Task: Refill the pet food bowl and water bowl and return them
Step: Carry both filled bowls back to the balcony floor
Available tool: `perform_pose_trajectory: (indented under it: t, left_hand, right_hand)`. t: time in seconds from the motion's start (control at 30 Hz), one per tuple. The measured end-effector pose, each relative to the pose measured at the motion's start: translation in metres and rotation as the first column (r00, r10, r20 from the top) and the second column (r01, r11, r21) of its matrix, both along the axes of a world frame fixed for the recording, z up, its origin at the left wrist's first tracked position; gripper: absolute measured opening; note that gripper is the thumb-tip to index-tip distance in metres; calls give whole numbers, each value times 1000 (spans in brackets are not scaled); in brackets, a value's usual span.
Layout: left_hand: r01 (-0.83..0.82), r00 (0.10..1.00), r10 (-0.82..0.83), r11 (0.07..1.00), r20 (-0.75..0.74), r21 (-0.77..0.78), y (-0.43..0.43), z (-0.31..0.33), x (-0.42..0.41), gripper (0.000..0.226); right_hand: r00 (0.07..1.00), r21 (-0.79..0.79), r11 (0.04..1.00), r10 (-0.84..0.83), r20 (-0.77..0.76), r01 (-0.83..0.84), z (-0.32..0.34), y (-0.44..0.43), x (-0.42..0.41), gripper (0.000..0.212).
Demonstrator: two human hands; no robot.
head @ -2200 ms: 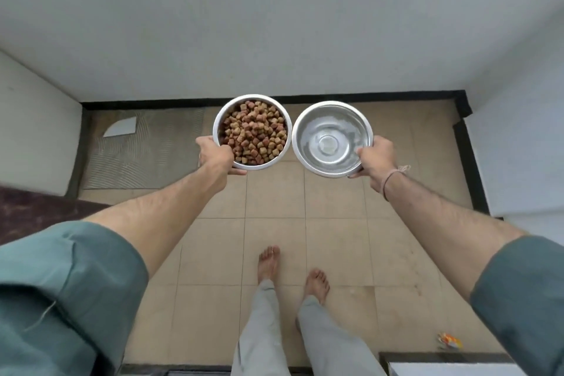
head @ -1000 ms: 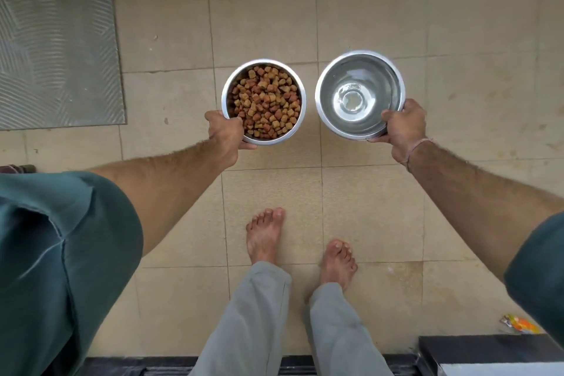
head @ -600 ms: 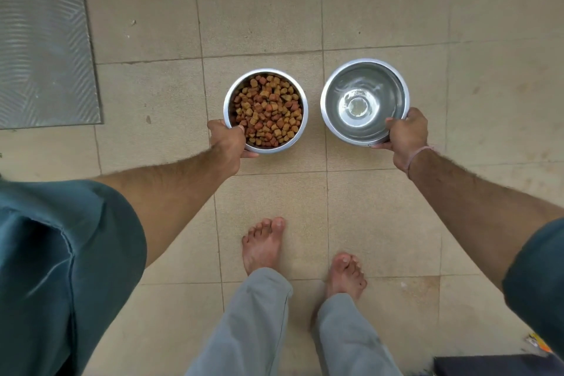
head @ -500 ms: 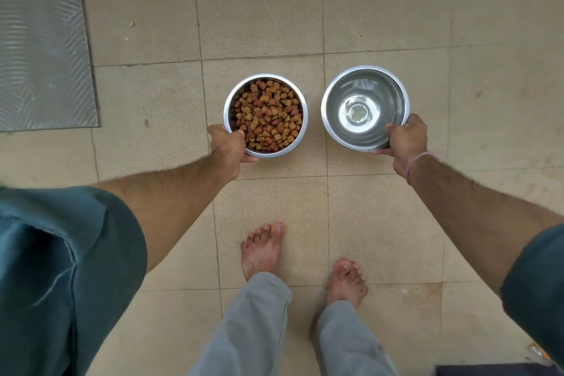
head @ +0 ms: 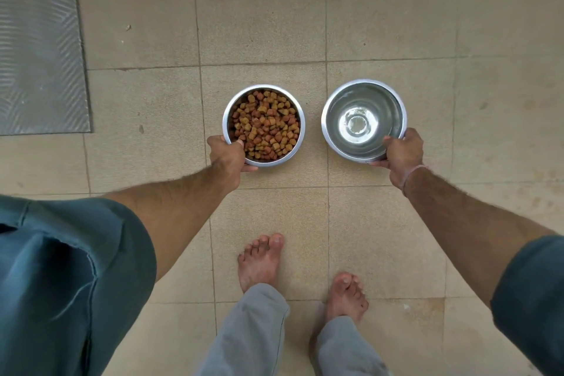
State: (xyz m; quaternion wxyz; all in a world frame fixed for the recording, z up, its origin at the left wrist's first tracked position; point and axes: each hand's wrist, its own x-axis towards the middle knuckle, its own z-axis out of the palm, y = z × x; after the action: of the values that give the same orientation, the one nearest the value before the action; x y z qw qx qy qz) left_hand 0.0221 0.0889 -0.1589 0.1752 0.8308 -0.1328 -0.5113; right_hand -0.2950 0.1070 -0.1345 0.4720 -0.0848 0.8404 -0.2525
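Two round steel bowls hang side by side over the beige tiled floor. The food bowl [head: 265, 125] on the left is heaped with brown and tan kibble. My left hand [head: 227, 154] grips its near rim, thumb hooked over the edge. The water bowl [head: 363, 119] on the right holds clear water that shows the shiny bottom. My right hand [head: 403, 152] grips its near right rim, thumb inside. Whether the bowls touch the floor I cannot tell.
A grey ribbed mat [head: 39, 40] lies on the floor at the far left. My bare feet [head: 261, 259] stand just behind the bowls on the tiled floor [head: 262, 9], which stretches ahead of the bowls.
The view has tilted from the wall down to the floor. Both bowls have gone lower and look smaller, still gripped the same way. My feet have shifted slightly.
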Motion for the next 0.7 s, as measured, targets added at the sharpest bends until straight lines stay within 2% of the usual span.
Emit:
perform_pose_trajectory:
  t: [0.33,0.57,0.63,0.67,0.7]
  left_hand:
    - [-18,1000,18,999,0,-37,0,-9,2,28]
    - [51,997,-49,998,59,-46,-12,2,-2,30]
    - [163,981,-164,986,107,21,3,13,-3,28]
    - [337,921,-347,938,175,85,26,14,-10,27]
    - [539,756,-584,812,295,225,61,9,-7,41]
  right_hand:
    - [1000,-4,1000,-13,-9,13,-10,6,-2,15]
    - [1000,-3,1000,-28,12,28,-13,13,4,13]
    - [998,19,999,-43,54,42,-13,14,4,23]
    - [995,37,998,-55,82,53,-12,13,3,28]
    - [992,55,997,-58,109,53,-10,12,1,34]
